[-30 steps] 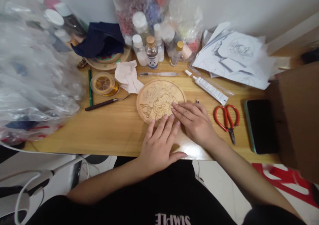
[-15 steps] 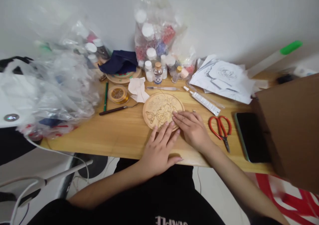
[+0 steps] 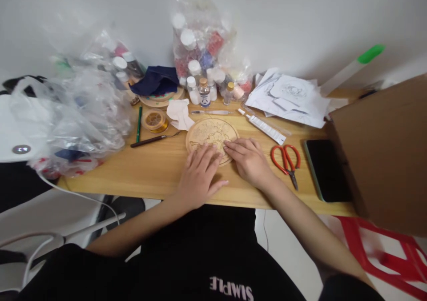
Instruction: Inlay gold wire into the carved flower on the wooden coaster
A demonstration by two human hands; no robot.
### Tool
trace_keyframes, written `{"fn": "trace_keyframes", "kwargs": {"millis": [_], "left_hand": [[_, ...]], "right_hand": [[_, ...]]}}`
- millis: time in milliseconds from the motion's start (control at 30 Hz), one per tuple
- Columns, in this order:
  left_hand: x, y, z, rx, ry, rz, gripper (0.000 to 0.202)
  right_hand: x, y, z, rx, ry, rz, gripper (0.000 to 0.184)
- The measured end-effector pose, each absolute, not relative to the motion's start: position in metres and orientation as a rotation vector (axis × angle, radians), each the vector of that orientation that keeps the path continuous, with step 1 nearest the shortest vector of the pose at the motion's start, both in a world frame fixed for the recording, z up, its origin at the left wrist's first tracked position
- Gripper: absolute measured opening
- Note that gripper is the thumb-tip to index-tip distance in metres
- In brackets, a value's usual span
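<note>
The round patterned board [image 3: 210, 131] lies mid-frame, just beyond the left hand [image 3: 196, 178] and under both hands' fingertips. The left fingers now reach further over its lower-left part than half a second ago; that hand is open, palm down, thumb out. Rightward, the right hand [image 3: 251, 162] bends its fingers together; whether they pinch anything, I cannot tell.

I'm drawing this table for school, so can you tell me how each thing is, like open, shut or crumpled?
Wooden disc: lying flat
Left hand: open, palm down, fingers on the disc
Right hand: fingertips on the disc, grip unclear
Phone: face up, screen dark
Cutters: lying down, handles apart
Brown-capped bottle: upright, closed
Gold-capped bottle: upright, closed
Tube: lying down, cap too small to judge
Tissue: crumpled
Blue cloth: rumpled
Papers: loosely piled
Spool: wound, lying flat
</note>
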State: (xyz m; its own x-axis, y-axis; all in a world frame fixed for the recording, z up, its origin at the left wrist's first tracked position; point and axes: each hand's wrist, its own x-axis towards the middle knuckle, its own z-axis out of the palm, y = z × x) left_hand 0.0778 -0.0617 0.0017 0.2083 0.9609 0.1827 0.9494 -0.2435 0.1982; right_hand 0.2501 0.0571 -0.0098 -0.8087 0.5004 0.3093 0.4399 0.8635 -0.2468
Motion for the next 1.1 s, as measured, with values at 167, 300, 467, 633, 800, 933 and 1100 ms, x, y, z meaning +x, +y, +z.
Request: {"fn": "trace_keyframes", "kwargs": {"millis": [167, 300, 467, 633, 800, 933, 1100], "left_hand": [[0.059, -0.046, 0.007, 2.454, 1.777, 0.305, 0.051], [0.045, -0.035, 0.009, 2.528, 1.668, 0.258, 0.05], [0.033, -0.022, 0.012, 2.701, 1.466, 0.251, 0.045], [0.027, -0.009, 0.017, 2.753, 1.402, 0.21, 0.039], [0.021, 0.002, 0.011, 2.688, 1.405, 0.384, 0.044], [0.019, 0.004, -0.001, 2.617, 1.412, 0.385, 0.057], [0.015, 0.002, -0.011, 2.638, 1.308, 0.537, 0.057]], "right_hand": [[0.251, 0.059, -0.01, -0.752, -2.658, 0.361, 0.039], [0.249, 0.06, -0.01, -0.782, -2.616, 0.424, 0.04], [0.249, 0.061, -0.011, -0.788, -2.595, 0.428, 0.038], [0.249, 0.063, -0.012, -0.762, -2.595, 0.423, 0.037], [0.248, 0.063, -0.011, -0.785, -2.582, 0.424, 0.035], [0.248, 0.063, -0.01, -0.761, -2.558, 0.391, 0.033], [0.249, 0.062, -0.009, -0.794, -2.599, 0.396, 0.033]]}}
